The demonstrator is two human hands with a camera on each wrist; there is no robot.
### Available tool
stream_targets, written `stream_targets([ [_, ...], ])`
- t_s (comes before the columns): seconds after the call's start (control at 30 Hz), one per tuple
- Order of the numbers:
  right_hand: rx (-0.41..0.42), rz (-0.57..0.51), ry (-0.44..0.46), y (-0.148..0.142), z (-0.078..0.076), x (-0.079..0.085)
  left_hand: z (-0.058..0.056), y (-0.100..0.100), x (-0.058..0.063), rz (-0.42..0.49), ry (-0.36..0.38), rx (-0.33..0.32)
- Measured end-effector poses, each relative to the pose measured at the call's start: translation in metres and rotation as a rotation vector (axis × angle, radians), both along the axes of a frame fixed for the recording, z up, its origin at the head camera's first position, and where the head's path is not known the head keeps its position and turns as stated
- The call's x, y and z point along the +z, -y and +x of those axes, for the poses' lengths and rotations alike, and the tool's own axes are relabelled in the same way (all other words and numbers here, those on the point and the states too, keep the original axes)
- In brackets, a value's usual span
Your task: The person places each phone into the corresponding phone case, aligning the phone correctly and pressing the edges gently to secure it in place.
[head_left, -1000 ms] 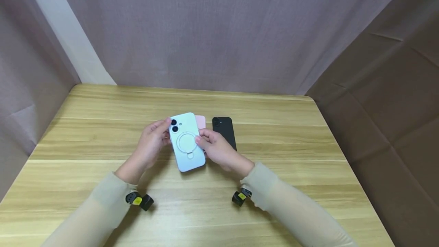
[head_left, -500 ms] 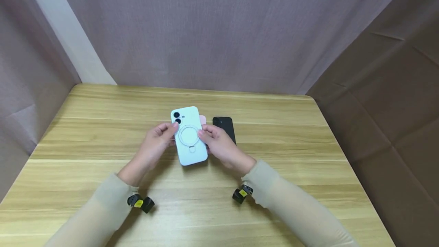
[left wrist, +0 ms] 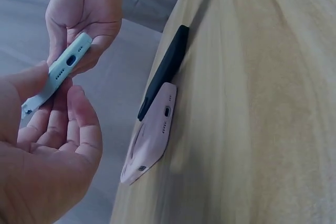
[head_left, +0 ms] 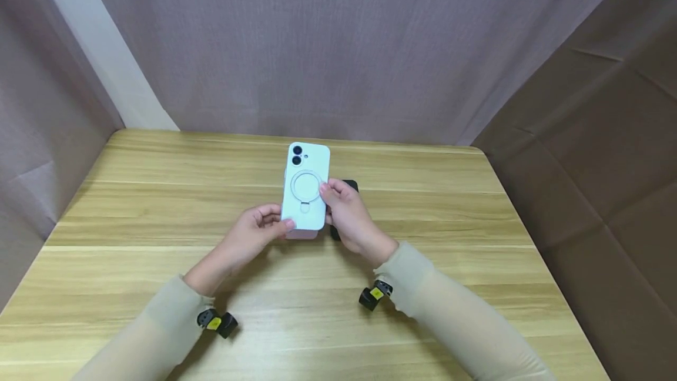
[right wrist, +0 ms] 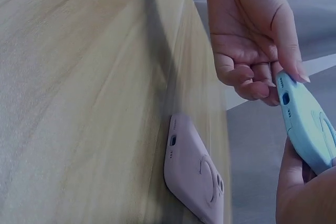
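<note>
A light blue phone [head_left: 307, 186] with a ring on its back is held up above the table, its two camera lenses toward the far end. My right hand [head_left: 351, 216] grips its right long side, thumb on the back. At the lower left corner my left hand [head_left: 248, 240] pinches it, thumb on the back and fingers curled beneath. In the left wrist view the charging-port end of the blue phone [left wrist: 71, 60] faces the camera. Below it, a pink phone [left wrist: 149, 137] lies on the table beside a black phone [left wrist: 167, 69]. The head view shows both only partly.
The wood-grain table [head_left: 158, 193] stretches out on all sides of the phones. Grey-purple curtain [head_left: 338, 46] hangs behind its far edge, and brown cloth [head_left: 597, 134] hangs along the right.
The blue phone has moved away from me and to the right, and turned more upright. My left hand has slid from its camera end down to its lower left corner.
</note>
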State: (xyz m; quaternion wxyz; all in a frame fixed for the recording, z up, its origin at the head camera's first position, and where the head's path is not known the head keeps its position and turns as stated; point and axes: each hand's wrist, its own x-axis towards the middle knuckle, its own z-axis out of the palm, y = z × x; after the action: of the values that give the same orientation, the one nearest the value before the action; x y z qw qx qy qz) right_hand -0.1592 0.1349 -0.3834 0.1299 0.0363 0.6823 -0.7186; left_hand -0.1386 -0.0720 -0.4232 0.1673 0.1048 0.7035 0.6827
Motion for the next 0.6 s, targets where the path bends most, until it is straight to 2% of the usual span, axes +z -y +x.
stream_targets([
  [0.2, 0.060, 0.000, 0.015, -0.0015, 0.0006, 0.0004, 0.0008, 0.0017, 0.0012, -0.026, -0.039, -0.046],
  [0.33, 0.076, -0.001, 0.031, 0.0002, 0.0006, -0.0006, -0.0009, 0.0043, 0.0029, -0.018, -0.012, -0.068],
  [0.4, 0.075, 0.003, 0.042, 0.0014, 0.0010, -0.0018, -0.0023, 0.0048, 0.0050, -0.001, 0.010, -0.048],
  [0.6, 0.101, 0.004, 0.060, 0.0049, 0.0042, -0.0063, -0.0071, 0.0067, 0.0084, 0.123, 0.084, 0.066],
])
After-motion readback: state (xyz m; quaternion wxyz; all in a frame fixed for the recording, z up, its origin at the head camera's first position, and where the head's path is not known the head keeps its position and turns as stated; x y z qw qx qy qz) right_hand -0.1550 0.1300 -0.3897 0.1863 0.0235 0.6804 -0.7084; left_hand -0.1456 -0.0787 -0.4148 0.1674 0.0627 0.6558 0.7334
